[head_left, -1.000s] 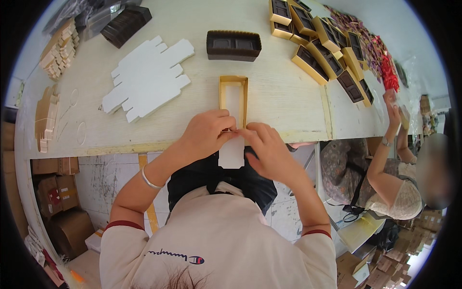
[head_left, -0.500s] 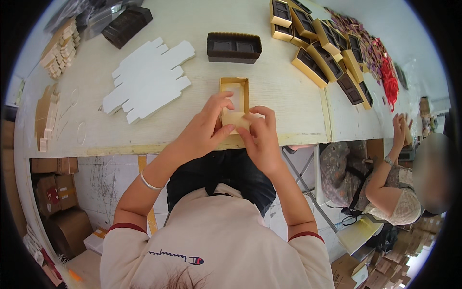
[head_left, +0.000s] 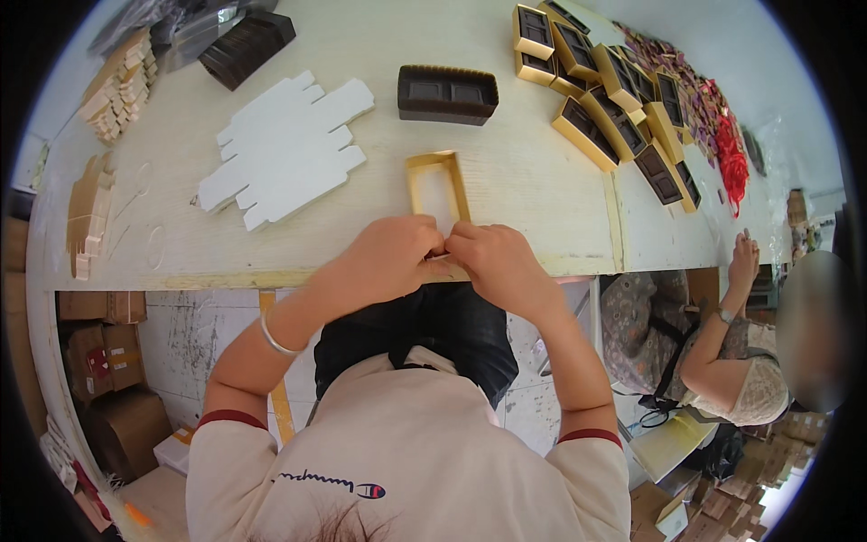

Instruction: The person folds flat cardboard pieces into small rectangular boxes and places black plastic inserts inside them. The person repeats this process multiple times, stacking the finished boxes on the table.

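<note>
A small open-topped gold card box (head_left: 412, 188) with a white inside lies near the table's front edge. My left hand (head_left: 390, 256) and my right hand (head_left: 497, 260) are closed on its near end, thumbs and fingertips meeting there. My fingers and knuckles hide most of that end. Past the box sits a stack of dark brown plastic trays (head_left: 448, 108) with two square hollows on top. Left of the box is a pile of flat white card blanks (head_left: 287, 149) with cut tabs.
Gold boxes with dark trays (head_left: 591, 134) are heaped at the far right, beside red ribbon (head_left: 731, 163) and small purple wrapped pieces (head_left: 691, 86). More dark trays (head_left: 248, 47) and folded card stacks (head_left: 88, 212) lie left. A co-worker (head_left: 722, 361) sits at the right.
Both hands have moved closer together and nearer to me, with fingertips now meeting over the box's near end. The box has tilted slightly. The co-worker's hand has shifted a little.
</note>
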Available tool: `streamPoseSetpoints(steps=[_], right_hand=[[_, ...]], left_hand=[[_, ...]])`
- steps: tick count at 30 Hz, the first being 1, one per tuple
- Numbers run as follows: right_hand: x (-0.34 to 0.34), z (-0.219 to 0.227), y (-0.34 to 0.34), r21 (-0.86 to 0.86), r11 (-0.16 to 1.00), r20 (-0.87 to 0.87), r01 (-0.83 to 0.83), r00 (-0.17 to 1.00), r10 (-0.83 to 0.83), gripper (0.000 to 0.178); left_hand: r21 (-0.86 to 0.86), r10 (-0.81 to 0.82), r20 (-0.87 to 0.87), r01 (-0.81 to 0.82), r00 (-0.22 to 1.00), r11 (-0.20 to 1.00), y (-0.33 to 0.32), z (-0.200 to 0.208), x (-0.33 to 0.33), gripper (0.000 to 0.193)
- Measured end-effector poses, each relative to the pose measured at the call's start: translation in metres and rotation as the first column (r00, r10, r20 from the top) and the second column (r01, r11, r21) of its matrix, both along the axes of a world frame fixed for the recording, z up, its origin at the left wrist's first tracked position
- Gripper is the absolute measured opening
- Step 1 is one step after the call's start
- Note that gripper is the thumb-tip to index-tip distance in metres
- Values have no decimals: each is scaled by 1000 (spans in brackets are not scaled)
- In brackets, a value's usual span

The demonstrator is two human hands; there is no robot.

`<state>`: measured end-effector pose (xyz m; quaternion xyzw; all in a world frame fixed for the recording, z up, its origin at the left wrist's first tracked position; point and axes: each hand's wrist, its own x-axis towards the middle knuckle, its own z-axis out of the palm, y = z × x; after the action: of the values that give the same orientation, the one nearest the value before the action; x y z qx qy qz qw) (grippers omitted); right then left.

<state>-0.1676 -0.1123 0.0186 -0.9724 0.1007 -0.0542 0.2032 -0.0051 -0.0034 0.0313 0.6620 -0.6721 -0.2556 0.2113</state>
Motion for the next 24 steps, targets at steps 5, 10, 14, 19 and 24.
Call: streamPoseSetpoints(steps=[5, 10, 14, 19, 24], right_hand=[[-15, 21, -20, 33, 986, -86, -165, 982, 168, 13], [-19, 30, -8, 2, 993, 85, -118, 989, 118, 22], [-26, 7, -1, 78, 997, 153, -24, 988, 12, 31], [-22, 3, -4, 140, 988, 199, -60, 979, 32, 47], [-15, 7, -22, 245, 959, 171, -140, 980, 100, 51]], left_hand=[[-376, 171, 201, -85, 965, 923, -15, 30, 35, 61], [-151, -116, 83, 128, 990, 980, -19, -3, 50, 88], [-21, -93, -63, 92, 994, 996, -19, 0, 44, 97], [85, -99, -20, 101, 995, 991, -21, 7, 47, 85], [85, -42, 113, 33, 993, 996, -12, 5, 38, 74]])
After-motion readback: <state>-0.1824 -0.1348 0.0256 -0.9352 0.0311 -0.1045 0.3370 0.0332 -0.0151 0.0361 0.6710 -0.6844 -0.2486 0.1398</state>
